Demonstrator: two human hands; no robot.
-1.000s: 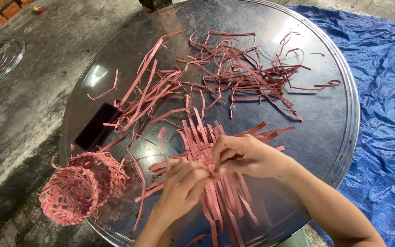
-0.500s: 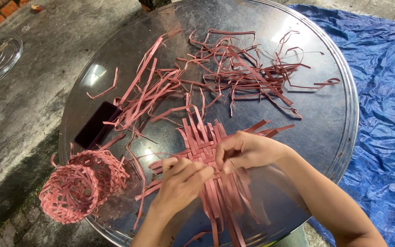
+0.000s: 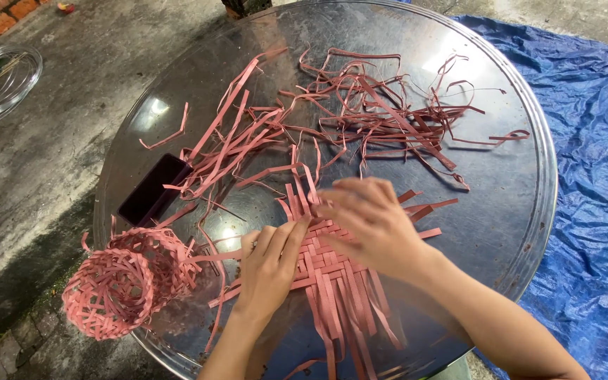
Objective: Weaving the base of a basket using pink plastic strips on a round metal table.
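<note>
the right hand (image 3: 371, 222) has lifted off the flat woven mat of pink strips (image 3: 325, 264) — fingers now spread, gripping nothing — while the left hand (image 3: 270, 264) still presses it flat on the round metal table (image 3: 522, 211).

Flat pink woven mat (image 3: 325, 264) of criss-crossed strips, loose ends splayed, on round metal table (image 3: 515, 211).

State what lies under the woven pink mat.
The woven mat lies on the round metal tray. Both hands, left and right, press on top, covering its middle.
</note>
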